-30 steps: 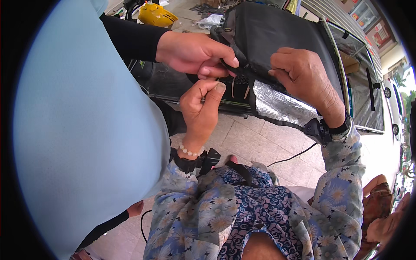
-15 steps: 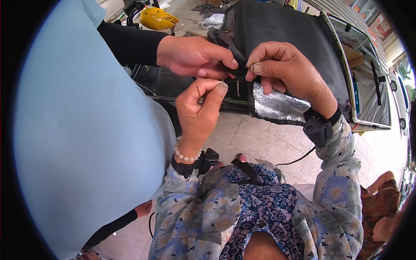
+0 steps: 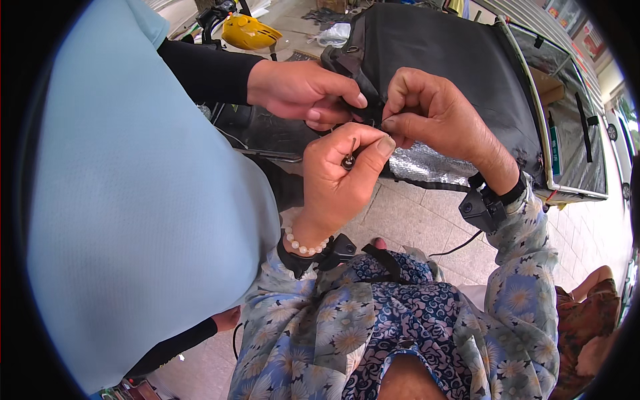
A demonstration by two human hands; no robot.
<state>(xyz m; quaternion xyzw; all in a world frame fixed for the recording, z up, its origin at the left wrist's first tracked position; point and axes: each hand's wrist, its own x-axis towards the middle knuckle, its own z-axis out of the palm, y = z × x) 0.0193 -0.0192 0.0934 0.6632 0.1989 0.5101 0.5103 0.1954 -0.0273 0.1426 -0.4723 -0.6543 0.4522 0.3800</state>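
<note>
My left hand (image 3: 348,175) is closed, thumb and forefinger pinched together. A thin metal pin-like piece (image 3: 347,161) with a dark round end shows within its curled fingers. My right hand (image 3: 437,120) is pinched shut against the edge of a black cover (image 3: 440,50), its fingertips almost meeting my left ones. What lies between the right fingertips is too small to make out. Another person's hand (image 3: 303,92), in a black sleeve, grips a black flap (image 3: 357,77) of the cover just above my left hand. Silver foil lining (image 3: 430,165) shows under my right hand.
The person in a light blue shirt (image 3: 140,220) stands close on my left. A yellow helmet (image 3: 248,32) sits on a handlebar at the back left. A framed clear panel (image 3: 573,120) rises on the right. Someone in patterned clothing (image 3: 587,327) is at the lower right.
My left hand has moved up and right until its fingertips come close to my right ones. My right hand keeps its pinch nearly in place. The other person's hand still holds the flap.
</note>
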